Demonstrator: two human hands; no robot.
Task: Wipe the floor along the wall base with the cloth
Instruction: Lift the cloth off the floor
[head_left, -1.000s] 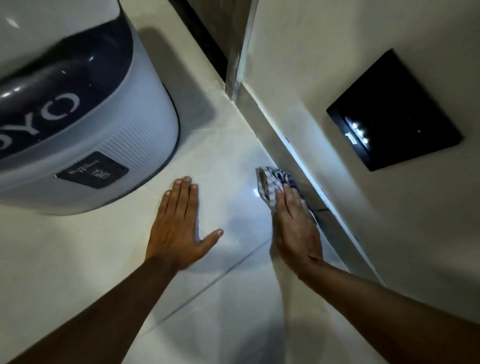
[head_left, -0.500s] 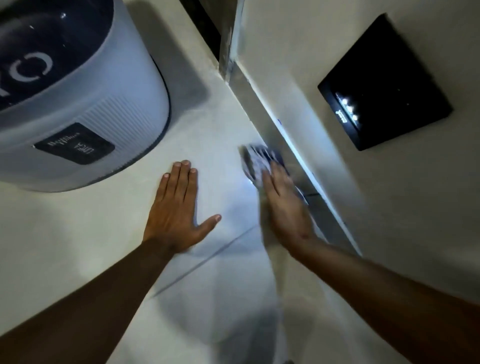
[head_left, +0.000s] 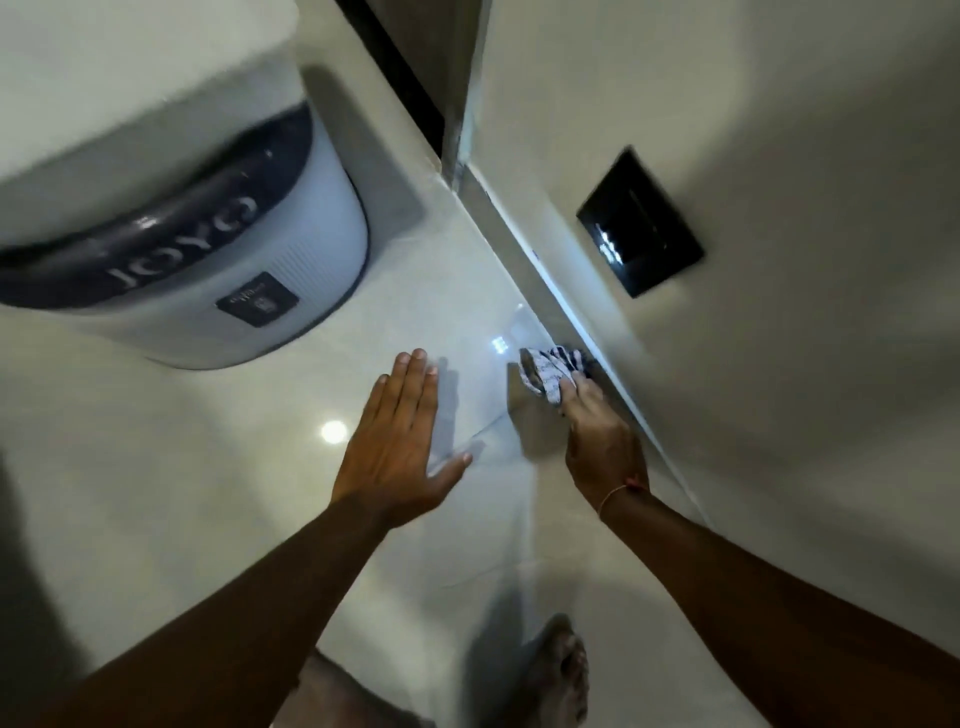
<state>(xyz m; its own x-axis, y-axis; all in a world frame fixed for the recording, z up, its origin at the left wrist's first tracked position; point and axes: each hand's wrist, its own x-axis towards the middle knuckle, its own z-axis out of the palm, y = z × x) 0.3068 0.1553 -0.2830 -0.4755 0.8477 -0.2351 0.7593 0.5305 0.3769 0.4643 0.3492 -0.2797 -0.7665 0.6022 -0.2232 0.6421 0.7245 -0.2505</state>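
Note:
A crumpled white cloth with dark stripes (head_left: 548, 371) lies on the pale glossy floor (head_left: 208, 467), pressed right against the grey skirting (head_left: 524, 249) at the foot of the wall. My right hand (head_left: 597, 436) rests on the cloth's near part, fingers closed over it and pushing it into the corner. Flat on the tiles to the left of it is my left hand (head_left: 400, 447), fingers spread, holding nothing. Part of the cloth is hidden under my right fingers.
A big white appliance with a dark band (head_left: 171, 234) stands on the floor at the left, close to my left hand. A black square plate (head_left: 641, 223) is set in the wall above the skirting. A dark doorway gap (head_left: 400, 78) opens at the top. My bare foot (head_left: 558, 670) shows below.
My right hand has pushed the cloth forward along the skirting. The left hand has stayed flat on the floor. The view has pulled back and tilted, now showing my foot.

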